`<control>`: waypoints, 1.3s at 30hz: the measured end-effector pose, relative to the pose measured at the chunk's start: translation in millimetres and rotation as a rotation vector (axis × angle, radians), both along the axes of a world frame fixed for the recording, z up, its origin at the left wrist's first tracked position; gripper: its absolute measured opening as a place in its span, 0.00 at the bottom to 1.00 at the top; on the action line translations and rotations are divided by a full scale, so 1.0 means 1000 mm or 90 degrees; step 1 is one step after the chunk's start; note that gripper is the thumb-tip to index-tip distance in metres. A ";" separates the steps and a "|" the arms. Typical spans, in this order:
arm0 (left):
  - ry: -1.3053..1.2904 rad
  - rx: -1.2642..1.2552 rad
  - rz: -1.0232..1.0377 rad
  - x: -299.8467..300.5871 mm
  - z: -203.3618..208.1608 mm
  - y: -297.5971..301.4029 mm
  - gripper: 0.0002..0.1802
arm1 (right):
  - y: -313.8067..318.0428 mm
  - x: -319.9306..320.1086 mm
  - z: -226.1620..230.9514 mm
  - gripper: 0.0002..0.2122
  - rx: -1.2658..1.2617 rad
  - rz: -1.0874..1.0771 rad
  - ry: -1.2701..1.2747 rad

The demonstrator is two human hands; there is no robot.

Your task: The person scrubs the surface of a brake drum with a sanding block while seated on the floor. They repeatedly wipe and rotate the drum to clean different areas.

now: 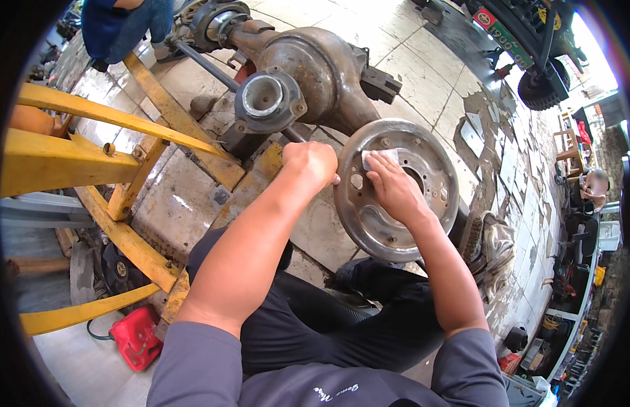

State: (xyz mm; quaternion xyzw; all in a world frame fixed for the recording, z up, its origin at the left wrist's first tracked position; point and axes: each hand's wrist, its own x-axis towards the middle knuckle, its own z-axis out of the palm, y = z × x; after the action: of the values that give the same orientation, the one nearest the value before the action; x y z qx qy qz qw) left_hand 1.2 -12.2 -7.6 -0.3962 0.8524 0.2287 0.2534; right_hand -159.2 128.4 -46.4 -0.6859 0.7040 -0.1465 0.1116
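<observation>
A round metal brake backing plate (395, 239) stands tilted in front of me at the end of a rusty axle housing (305, 64). My left hand (308, 165) is closed at the plate's left rim, its fingertips mostly hidden. With its fingers pressed down, my right hand (394, 184) holds a small white folded cloth (370, 161) against the upper face of the plate, left of the centre hole. Whether the cloth is fabric or paper is hard to tell. A flange with a round opening (264, 98) juts from the housing toward me.
At the left is a yellow steel frame (64, 163), with a red jerrycan-like container (135, 339) below it. Broken tiles (472, 136) lie on the right. A vehicle (532, 41) stands at the upper right; a person in blue (122, 34) is at the upper left.
</observation>
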 end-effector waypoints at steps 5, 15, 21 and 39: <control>0.000 -0.006 -0.023 -0.004 0.002 0.000 0.28 | -0.006 0.002 -0.010 0.18 -0.034 0.000 0.045; -0.004 -0.004 -0.034 -0.003 0.002 -0.007 0.27 | -0.008 0.006 -0.007 0.19 -0.009 -0.016 0.048; -0.003 -0.004 -0.023 0.000 0.004 -0.002 0.26 | 0.000 0.004 -0.004 0.19 0.007 -0.026 0.041; 0.001 -0.003 -0.020 0.002 0.001 -0.005 0.27 | 0.006 -0.008 -0.017 0.21 -0.026 -0.128 0.104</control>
State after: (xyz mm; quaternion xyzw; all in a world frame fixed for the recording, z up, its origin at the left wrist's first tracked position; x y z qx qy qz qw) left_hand 3.2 -17.1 -6.5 -0.3829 0.8592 0.2230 0.2557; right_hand -167.1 134.6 -63.6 -0.6239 0.7727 -0.1145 0.0246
